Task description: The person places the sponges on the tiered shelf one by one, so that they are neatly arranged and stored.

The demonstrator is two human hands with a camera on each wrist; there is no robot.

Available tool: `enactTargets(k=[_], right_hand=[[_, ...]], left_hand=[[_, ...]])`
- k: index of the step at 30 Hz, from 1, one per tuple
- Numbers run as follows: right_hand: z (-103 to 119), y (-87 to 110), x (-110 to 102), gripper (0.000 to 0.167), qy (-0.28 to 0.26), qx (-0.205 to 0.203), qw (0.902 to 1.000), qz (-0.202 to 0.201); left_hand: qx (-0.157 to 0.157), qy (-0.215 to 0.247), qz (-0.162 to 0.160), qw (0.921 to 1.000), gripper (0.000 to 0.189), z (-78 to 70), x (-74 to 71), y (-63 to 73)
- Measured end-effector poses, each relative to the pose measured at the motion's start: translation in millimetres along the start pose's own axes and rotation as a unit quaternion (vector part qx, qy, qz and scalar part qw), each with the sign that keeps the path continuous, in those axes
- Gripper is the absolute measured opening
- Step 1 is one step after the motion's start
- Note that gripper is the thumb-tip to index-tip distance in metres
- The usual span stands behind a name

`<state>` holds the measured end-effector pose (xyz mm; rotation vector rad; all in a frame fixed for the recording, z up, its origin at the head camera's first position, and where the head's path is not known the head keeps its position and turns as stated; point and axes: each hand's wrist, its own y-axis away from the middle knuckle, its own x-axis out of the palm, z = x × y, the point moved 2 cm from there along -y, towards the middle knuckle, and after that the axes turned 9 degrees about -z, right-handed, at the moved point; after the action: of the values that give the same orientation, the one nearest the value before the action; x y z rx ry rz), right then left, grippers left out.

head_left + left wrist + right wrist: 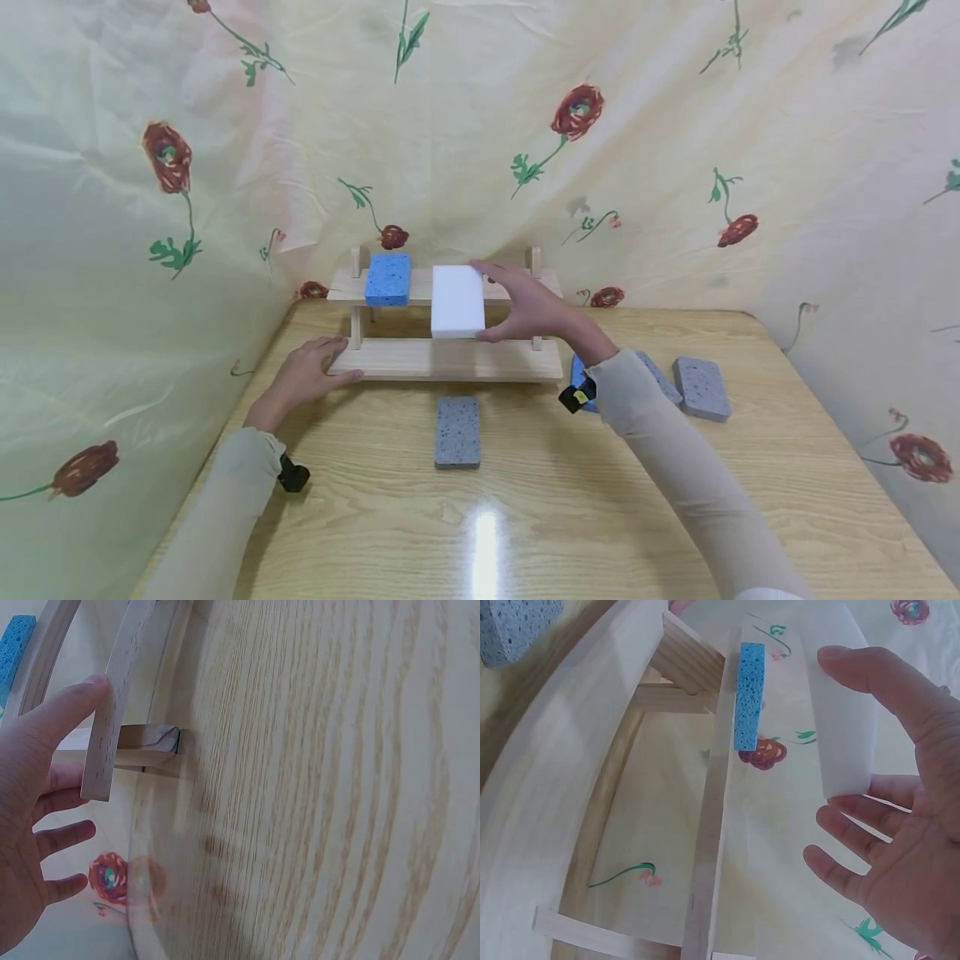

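Observation:
A white sponge block (457, 298) is held between the thumb and fingers of my right hand (531, 305), in front of the upper board of a two-tier wooden shelf (450, 360). In the right wrist view, the white block (841, 720) is raised beside the upper board, apart from the blue sponge (750, 697). That blue sponge (388, 279) sits on the left part of the upper board. My left hand (303, 373) grips the left end of the lower board, thumb (79, 701) on one side and a finger behind, other fingers spread.
On the table (360, 508), a speckled grey sponge (457, 432) lies in front of the shelf. To the right are another grey sponge (702, 388), a second one (658, 377) partly behind my sleeve, and a blue piece (577, 373). Flower-patterned cloth (465, 167) hangs behind.

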<state>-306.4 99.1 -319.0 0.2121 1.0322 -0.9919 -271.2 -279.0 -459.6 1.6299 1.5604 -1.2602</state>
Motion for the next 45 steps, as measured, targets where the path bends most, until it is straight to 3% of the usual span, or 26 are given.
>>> enactTargets(k=[15,24,35,45], right_hand=[[-2,-30.5,-3,0.113,0.018,0.014,0.9995,-0.021],[-6,-45.5,4,0.115,0.025,0.010,0.9992,-0.030],[-17,-58.7,15,0.117,0.025,0.009,0.9978,-0.060],[-24,-62.8,24,0.118,0.042,0.018,0.9975,-0.054]], left_hand=[[-0.002,0.002,0.000,1.0000,0.087,-0.5,-0.2,0.7],[0.013,0.000,-0.005,0.9999,0.085,-0.7,-1.3,2.0],[0.013,0.005,-0.011,0.9998,0.086,2.7,1.7,0.6],[0.008,0.002,-0.007,0.9999,0.086,2.4,1.5,1.0]])
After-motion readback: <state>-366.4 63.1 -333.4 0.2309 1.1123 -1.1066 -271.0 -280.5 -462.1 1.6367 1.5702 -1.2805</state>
